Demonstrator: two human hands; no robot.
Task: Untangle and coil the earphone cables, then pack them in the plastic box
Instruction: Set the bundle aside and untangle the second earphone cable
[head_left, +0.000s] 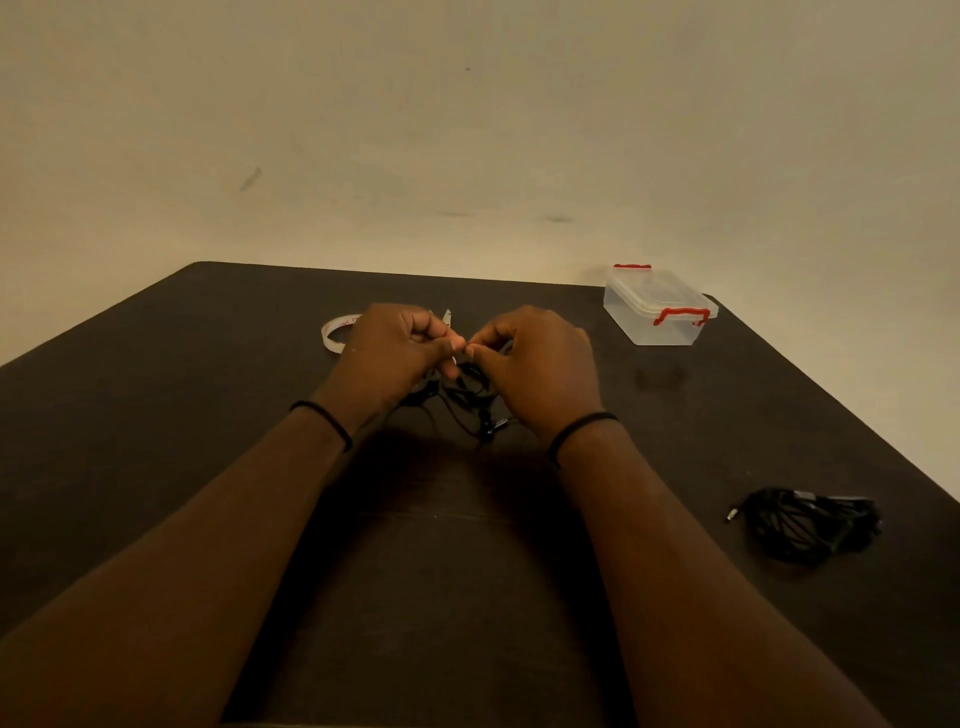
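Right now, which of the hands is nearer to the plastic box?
Right. The right hand pinches the cable at mid-table, with the box beyond it to the right. The left hand pinches the same cable farther left, beside the tape roll.

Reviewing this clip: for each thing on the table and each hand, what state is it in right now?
Plastic box: lid on, red clips down, nothing visible inside.
Earphone cable: tangled, held just above the table.
Left hand: pinching the cable.
Right hand: pinching the cable.
Cable bundle: bunched, lying untouched near right.
Tape ring: lying flat behind the left hand.
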